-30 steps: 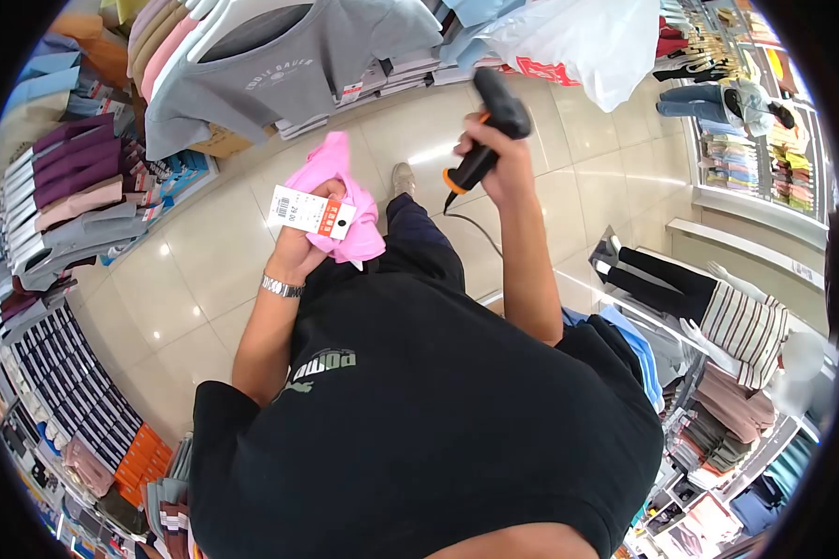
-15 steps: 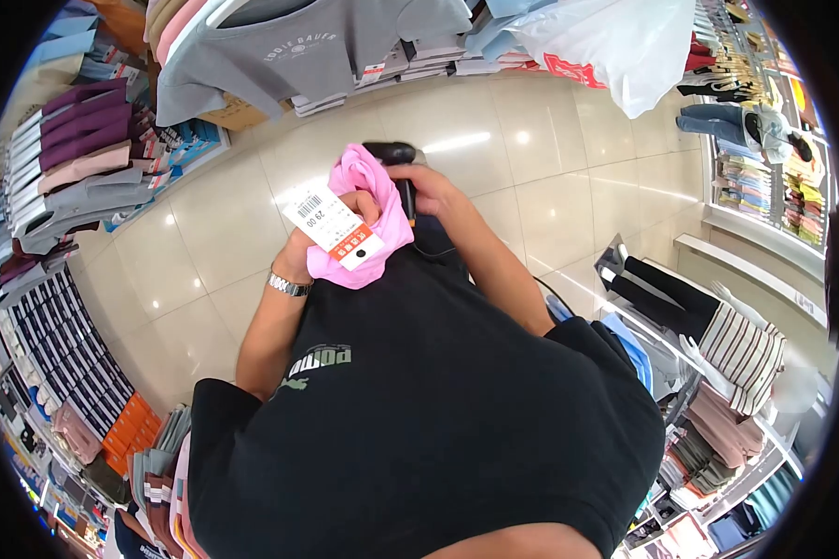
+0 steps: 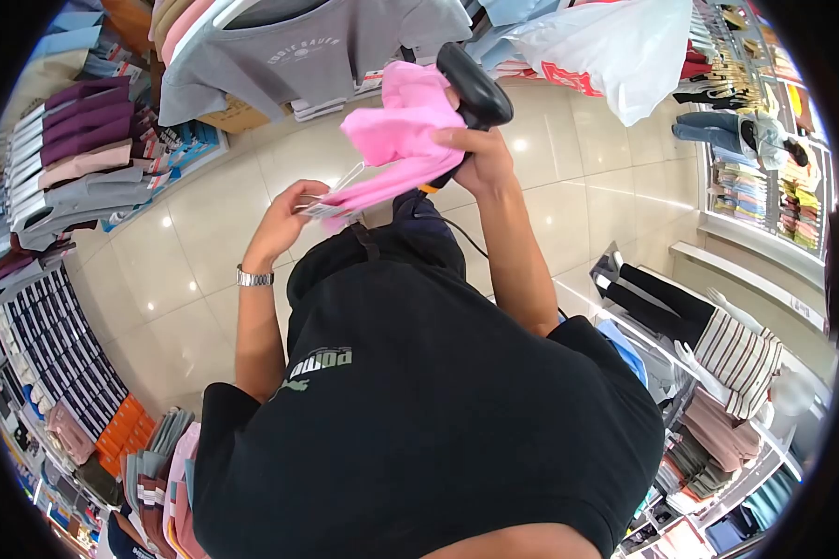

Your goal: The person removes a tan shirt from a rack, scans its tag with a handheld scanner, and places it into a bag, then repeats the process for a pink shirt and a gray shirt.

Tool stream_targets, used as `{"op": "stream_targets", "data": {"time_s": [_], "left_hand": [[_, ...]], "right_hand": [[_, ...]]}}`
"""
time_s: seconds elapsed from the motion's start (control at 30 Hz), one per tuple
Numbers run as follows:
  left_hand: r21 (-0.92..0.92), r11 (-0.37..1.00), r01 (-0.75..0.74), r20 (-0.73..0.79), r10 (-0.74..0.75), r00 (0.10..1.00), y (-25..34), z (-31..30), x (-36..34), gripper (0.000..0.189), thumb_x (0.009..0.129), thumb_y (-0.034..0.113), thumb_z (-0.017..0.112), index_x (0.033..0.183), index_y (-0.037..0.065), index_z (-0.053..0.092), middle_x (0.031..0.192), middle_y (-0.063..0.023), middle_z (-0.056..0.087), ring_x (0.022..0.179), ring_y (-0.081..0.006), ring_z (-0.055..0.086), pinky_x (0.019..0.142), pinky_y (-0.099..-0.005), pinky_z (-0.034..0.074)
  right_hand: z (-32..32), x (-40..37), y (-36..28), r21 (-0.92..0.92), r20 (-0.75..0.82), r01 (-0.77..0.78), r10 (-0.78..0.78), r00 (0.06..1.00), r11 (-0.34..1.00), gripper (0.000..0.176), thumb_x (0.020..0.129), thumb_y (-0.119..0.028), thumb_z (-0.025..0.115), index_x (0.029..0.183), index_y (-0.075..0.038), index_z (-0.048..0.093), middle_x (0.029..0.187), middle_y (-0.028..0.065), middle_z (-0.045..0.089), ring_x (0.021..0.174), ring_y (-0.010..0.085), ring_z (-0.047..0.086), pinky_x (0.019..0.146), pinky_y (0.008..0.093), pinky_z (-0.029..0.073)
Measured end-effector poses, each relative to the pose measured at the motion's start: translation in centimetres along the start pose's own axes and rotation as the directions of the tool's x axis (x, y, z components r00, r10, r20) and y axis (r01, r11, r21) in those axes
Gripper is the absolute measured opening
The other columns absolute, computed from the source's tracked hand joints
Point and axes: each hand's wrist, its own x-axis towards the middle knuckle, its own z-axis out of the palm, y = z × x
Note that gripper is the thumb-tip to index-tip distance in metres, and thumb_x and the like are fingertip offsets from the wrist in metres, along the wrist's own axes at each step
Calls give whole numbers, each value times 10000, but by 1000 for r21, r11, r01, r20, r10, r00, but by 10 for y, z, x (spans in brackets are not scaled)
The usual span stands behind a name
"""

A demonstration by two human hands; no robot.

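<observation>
A pink garment hangs bunched in front of my body, somewhat blurred. My right hand is closed around the handle of a black handheld barcode scanner, its thumb lying over the garment's edge. Out to the left, my left hand, with a metal watch on the wrist, pinches the white price tag at the garment's lower end. The tag is seen nearly edge-on, so its print does not show. A black cable runs down below the scanner.
Grey T-shirts hang ahead, beside a white plastic bag. Folded clothes fill the left shelves. To the right stands a mannequin in a striped top. A person in jeans is farther off among shelves. Tiled floor lies between.
My right hand has raised the scanner forward and right, with the pink garment going along. My left hand has moved left, out of the garment; the tag's printed face has turned out of view.
</observation>
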Motion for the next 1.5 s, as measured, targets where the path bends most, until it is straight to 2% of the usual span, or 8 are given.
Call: {"op": "stream_targets", "data": {"time_s": [0.2,0.3,0.53,0.6,0.7,0.93,1.07,1.5], "left_hand": [[40,968,-248,-234,250,940,52,3,25,363,1023,233,554,1325,32,572,1351,-99,601,1257,-233,554,1086,-363,399],[-594,804,-5,334,252,908,89,16,29,461,1052,381,505,1338,24,558,1385,-121,568,1294,-216,522,1099,-368,403],[-877,456,-155,44,396,917,106,82,41,493,1064,404,456,1404,49,498,1394,-79,558,1296,-185,516,1102,-365,404],[-981,188,54,176,721,671,104,73,61,447,1063,361,472,1381,50,521,1337,-74,605,1245,-180,559,1085,-356,423],[-987,155,45,112,450,886,108,64,48,382,1036,252,524,1341,22,539,1240,-131,660,1060,-221,682,939,-379,546],[-670,710,-214,-49,246,968,116,42,26,427,954,167,666,1328,2,544,1206,-131,656,1096,-207,651,967,-356,529],[-215,972,-90,110,116,987,143,23,8,402,916,226,735,1243,22,620,1121,-79,675,1049,-164,647,948,-329,530],[1,955,-296,11,296,955,156,5,-1,539,1042,504,481,1324,57,590,1102,-17,666,989,-96,589,849,-266,493]], "right_hand": [[23,-5,-8,-240,316,128,-48,948,962,564,642,111,770,1155,-26,580,1086,37,571,1023,147,556,886,324,459],[40,-1,-13,-299,294,163,-72,953,940,540,642,150,775,1139,-15,646,1083,25,649,1007,138,599,893,313,477],[55,-6,-21,-475,314,206,-54,948,855,616,716,93,771,1297,-14,596,1209,57,662,1114,138,599,981,319,472],[57,-20,-18,-553,287,130,41,957,823,596,747,11,798,1300,-12,576,1194,55,660,1098,132,592,975,319,475],[61,-40,-13,-678,295,62,194,936,732,524,764,-76,829,1226,-12,589,1069,59,671,998,120,601,909,329,500],[35,-56,-54,-775,546,265,398,737,573,546,765,-91,850,1234,10,590,1089,144,716,969,250,687,875,367,524],[30,-43,-57,-524,260,198,-65,963,828,522,745,2,825,1224,-10,618,1241,130,655,1030,203,677,901,338,526],[31,22,-26,-576,192,149,-44,980,804,367,717,-15,872,1030,-6,680,941,40,715,863,117,653,807,295,531]]}}
